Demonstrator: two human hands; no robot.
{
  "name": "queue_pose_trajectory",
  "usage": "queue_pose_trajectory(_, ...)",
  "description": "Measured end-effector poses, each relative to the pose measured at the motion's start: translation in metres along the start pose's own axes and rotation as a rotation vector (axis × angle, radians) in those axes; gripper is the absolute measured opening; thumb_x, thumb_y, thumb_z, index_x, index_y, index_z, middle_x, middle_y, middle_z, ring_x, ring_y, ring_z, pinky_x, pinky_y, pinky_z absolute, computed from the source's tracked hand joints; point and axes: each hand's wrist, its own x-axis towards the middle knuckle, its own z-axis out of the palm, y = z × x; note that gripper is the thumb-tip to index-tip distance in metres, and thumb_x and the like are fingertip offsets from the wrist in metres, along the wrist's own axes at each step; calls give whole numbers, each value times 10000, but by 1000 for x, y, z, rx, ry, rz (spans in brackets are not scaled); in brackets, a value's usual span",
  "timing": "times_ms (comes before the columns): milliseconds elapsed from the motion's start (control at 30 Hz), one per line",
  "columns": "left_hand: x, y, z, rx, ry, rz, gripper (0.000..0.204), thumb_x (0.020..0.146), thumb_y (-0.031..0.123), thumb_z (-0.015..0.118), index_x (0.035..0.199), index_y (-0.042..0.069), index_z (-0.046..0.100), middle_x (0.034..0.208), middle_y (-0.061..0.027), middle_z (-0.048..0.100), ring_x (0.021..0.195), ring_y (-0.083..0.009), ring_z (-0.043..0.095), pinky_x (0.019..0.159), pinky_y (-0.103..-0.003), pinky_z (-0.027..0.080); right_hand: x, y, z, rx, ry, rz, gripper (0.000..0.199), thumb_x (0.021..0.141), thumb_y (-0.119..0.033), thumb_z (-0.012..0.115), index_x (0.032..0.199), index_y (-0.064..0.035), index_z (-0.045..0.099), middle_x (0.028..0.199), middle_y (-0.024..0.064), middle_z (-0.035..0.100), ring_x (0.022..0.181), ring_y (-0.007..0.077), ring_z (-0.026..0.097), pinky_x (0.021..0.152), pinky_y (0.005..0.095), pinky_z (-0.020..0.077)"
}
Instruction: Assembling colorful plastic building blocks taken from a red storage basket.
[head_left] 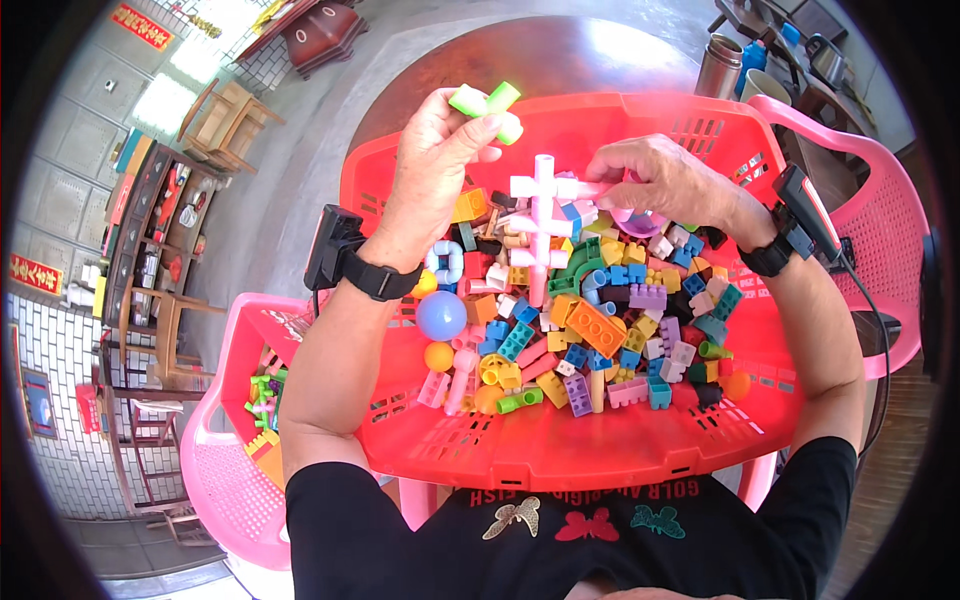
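Note:
My left hand [440, 140] pinches a bright green branched pipe connector [490, 108] above the far left part of a red basket. On the right, my right hand [665, 180] closes its fingers on a side arm of a pink pipe assembly [542, 215]. That assembly stands upright as a stem with short cross arms, its lower end among the loose pieces. Beneath both hands the red basket [600, 440] holds many mixed toy blocks, with an orange block [596, 328], a blue ball [442, 316] and a green curved piece [578, 265] near the assembly.
Behind the basket is a round brown table [440, 75], with a metal flask [718, 66] at its right. Pink plastic chairs [880, 225] flank the basket. A second red container [262, 345] with toy pieces stands at left. Wooden shelves [150, 215] line the far left.

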Motion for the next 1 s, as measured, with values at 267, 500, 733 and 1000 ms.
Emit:
queue_pose_trajectory(267, 0, -9, 5, 1, -67, -42, 223, 912, 121, 587, 1110, 40, 525, 1045, -79, 622, 946, -150, 618, 773, -272, 500, 2, 8, 2, -100, 85, -169, 284, 809, -204, 599, 946, 42, 562, 814, 148, 598, 758, 302, 587, 686, 373, 467)
queue_pose_trajectory(500, -1, -5, 8, 34, -85, -84, 316, 933, 132, 547, 1230, 35, 503, 1091, -79, 600, 923, -125, 599, 800, -275, 498, 1, 1, 2, -74, 32, -91, 250, 799, -180, 598, 925, 34, 567, 808, 156, 595, 759, 313, 587, 692, 385, 463)
queue_pose_trajectory(733, 1, 5, 4, 160, -101, -81, 370, 927, 107, 548, 1286, 47, 478, 1119, -76, 591, 880, -85, 572, 781, -242, 499, -1, 4, 2, -82, 37, -99, 258, 797, -193, 608, 924, 28, 566, 788, 156, 587, 762, 315, 586, 696, 385, 458)
queue_pose_trajectory(1000, 0, -1, 0, 277, -219, 17, 314, 906, 113, 588, 1203, 26, 536, 1031, -53, 632, 879, -83, 579, 742, -223, 480, -2, 1, 5, -83, 4, -105, 251, 797, -185, 609, 927, 25, 566, 780, 152, 584, 750, 303, 585, 687, 384, 454)
